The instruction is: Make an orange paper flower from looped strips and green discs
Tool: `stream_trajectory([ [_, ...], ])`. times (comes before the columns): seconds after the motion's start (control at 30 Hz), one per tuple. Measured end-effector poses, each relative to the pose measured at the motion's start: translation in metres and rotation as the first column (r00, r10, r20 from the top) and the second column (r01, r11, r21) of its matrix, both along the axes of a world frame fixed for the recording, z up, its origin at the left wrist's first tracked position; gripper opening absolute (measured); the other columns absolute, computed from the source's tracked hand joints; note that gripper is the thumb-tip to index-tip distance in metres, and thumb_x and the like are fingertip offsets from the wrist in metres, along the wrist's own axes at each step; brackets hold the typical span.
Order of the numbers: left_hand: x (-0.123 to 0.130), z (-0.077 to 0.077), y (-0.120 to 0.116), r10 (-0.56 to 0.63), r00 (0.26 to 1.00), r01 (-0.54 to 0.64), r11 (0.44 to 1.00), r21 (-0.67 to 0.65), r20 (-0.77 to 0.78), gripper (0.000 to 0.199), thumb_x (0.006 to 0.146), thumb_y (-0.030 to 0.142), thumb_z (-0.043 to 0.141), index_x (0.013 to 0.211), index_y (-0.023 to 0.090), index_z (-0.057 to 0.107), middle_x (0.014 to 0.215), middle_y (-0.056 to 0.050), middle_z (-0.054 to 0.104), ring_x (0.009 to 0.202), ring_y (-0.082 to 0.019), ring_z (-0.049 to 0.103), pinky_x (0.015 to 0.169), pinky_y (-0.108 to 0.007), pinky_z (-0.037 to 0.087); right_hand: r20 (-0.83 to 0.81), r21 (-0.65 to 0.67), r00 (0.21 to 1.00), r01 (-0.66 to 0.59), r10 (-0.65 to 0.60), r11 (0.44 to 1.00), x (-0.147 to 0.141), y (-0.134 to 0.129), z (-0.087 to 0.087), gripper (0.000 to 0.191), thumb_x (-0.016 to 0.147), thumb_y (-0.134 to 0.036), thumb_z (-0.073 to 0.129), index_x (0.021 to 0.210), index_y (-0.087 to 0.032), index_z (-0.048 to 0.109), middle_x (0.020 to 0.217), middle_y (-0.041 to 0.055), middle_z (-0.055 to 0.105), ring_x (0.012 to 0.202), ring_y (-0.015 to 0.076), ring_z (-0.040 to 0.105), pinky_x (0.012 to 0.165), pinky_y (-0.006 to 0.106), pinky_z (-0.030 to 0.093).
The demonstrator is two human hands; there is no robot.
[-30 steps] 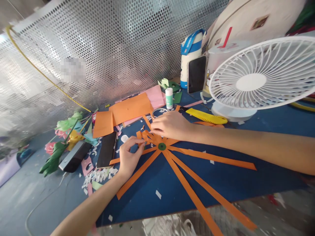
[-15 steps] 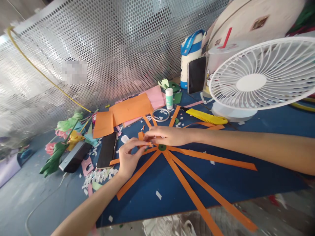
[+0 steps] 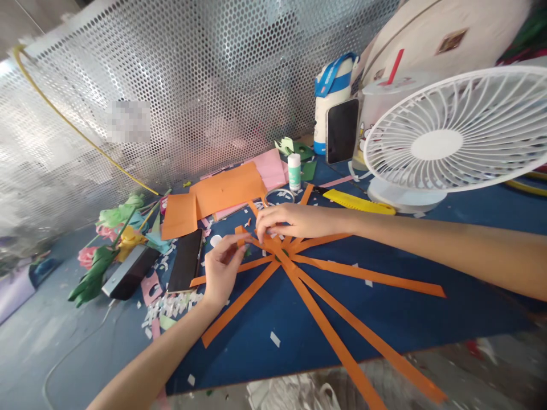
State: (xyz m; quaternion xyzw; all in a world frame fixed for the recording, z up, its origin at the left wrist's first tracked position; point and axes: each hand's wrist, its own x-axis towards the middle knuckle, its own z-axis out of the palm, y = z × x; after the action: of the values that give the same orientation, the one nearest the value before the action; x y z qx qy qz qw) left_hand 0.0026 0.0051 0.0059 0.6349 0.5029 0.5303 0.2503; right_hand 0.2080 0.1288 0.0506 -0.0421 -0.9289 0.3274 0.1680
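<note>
Several orange paper strips [image 3: 325,319] fan out like spokes on the blue tabletop. At their meeting point a small dark green disc [image 3: 282,255] is partly covered by strips. My left hand [image 3: 223,266], left of this centre, has thumb and forefinger pinched at one orange strip [image 3: 243,233]. Just above the centre, my right hand [image 3: 290,220] bends over with fingertips pressed together on an orange strip close to my left fingertips. Its fingers hide part of the strips beneath.
Orange paper sheets [image 3: 226,188], a glue stick [image 3: 294,172], a tape roll [image 3: 280,197] and a yellow utility knife [image 3: 359,202] lie beyond my hands. A black phone [image 3: 186,261], paper scraps and paper flowers [image 3: 128,239] are left. A white fan [image 3: 436,145] stands right.
My right hand has shifted slightly up and away from the centre, its fingers now curled down. A strip now crosses the green disc, covering more of it. My left hand stays nearly in place.
</note>
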Motion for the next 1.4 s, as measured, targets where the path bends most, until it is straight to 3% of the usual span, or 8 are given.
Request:
stream_trajectory([
  [0.13,-0.001,0.000,0.001,-0.005,1.000,0.006,1.000,-0.026,0.026,0.025,0.095,0.025,0.055,0.115,0.019,0.068,0.108,-0.009,0.074,0.108,-0.022,0.066,0.097,-0.033,0.048,0.069,0.278,0.997,-0.055,0.038,0.959,0.005,0.001,0.000,0.038,0.094,-0.004,0.042,0.106,-0.024,0.073,0.107,0.0070,0.058,0.106,0.0196,0.051,0.091,0.034,0.041],
  [0.23,0.000,0.001,0.001,-0.042,0.996,0.045,0.998,-0.039,0.075,0.031,0.096,0.027,0.054,0.124,0.020,0.062,0.118,-0.010,0.070,0.113,-0.023,0.063,0.099,-0.035,0.047,0.127,0.528,0.992,-0.077,0.011,0.846,0.007,-0.005,-0.002,0.043,0.091,0.001,0.045,0.108,-0.027,0.072,0.117,0.0077,0.056,0.112,0.0225,0.048,0.096,0.038,0.040],
  [0.37,0.002,0.000,0.001,-0.108,0.987,0.112,0.993,-0.032,0.116,0.033,0.095,0.028,0.056,0.127,0.020,0.058,0.122,-0.010,0.067,0.113,-0.023,0.062,0.095,-0.032,0.048,0.087,0.759,0.995,-0.033,-0.051,0.651,0.005,-0.013,-0.008,0.027,0.093,-0.006,0.050,0.104,-0.021,0.070,0.121,0.0100,0.057,0.114,0.0250,0.048,0.096,0.040,0.041],
  [0.47,0.003,0.000,0.001,-0.143,0.982,0.150,0.988,-0.046,0.123,0.033,0.094,0.029,0.057,0.126,0.019,0.058,0.119,-0.010,0.067,0.112,-0.022,0.062,0.093,-0.031,0.049,0.072,0.800,0.996,-0.028,-0.049,0.599,0.002,-0.012,-0.010,0.019,0.096,-0.012,0.052,0.102,-0.019,0.068,0.114,0.0087,0.060,0.110,0.0240,0.050,0.093,0.039,0.041],
  [0.7,0.006,0.002,-0.001,-0.225,0.960,0.242,0.966,-0.089,0.170,0.036,0.091,0.030,0.063,0.125,0.019,0.056,0.102,-0.008,0.064,0.099,-0.019,0.064,0.089,-0.029,0.050,0.182,0.598,0.983,-0.132,0.027,0.791,0.001,-0.007,-0.003,0.018,0.097,-0.012,0.049,0.091,-0.018,0.066,0.097,0.0038,0.066,0.099,0.0200,0.054,0.087,0.036,0.039],
  [0.83,0.007,0.001,-0.003,-0.279,0.942,0.305,0.943,-0.132,0.185,0.040,0.090,0.029,0.065,0.127,0.020,0.054,0.102,-0.008,0.065,0.097,-0.019,0.065,0.089,-0.031,0.052,0.148,0.461,0.988,-0.110,0.046,0.881,0.005,-0.002,-0.006,0.016,0.095,-0.013,0.051,0.091,-0.018,0.066,0.093,0.0052,0.065,0.096,0.0201,0.054,0.087,0.036,0.039],
  [1.07,0.006,0.004,-0.011,-0.559,0.827,0.550,0.782,-0.294,0.063,0.043,0.091,0.020,0.062,0.133,0.019,0.054,0.098,-0.011,0.070,0.093,-0.021,0.070,0.089,-0.034,0.054,0.172,0.375,0.985,-0.070,0.004,0.924,0.007,0.001,-0.009,0.016,0.094,-0.013,0.051,0.094,-0.017,0.068,0.095,0.0078,0.061,0.089,0.0191,0.053,0.080,0.034,0.039],
  [1.4,0.010,0.015,-0.011,-0.616,0.786,0.565,0.754,-0.335,-0.060,0.054,0.090,0.010,0.055,0.143,0.019,0.047,0.094,-0.011,0.072,0.087,-0.019,0.069,0.084,-0.032,0.055,0.114,0.139,0.992,-0.065,0.049,0.988,0.008,0.014,-0.005,0.019,0.095,-0.012,0.048,0.090,-0.017,0.065,0.095,0.0062,0.059,0.093,0.0171,0.054,0.082,0.031,0.040],
])
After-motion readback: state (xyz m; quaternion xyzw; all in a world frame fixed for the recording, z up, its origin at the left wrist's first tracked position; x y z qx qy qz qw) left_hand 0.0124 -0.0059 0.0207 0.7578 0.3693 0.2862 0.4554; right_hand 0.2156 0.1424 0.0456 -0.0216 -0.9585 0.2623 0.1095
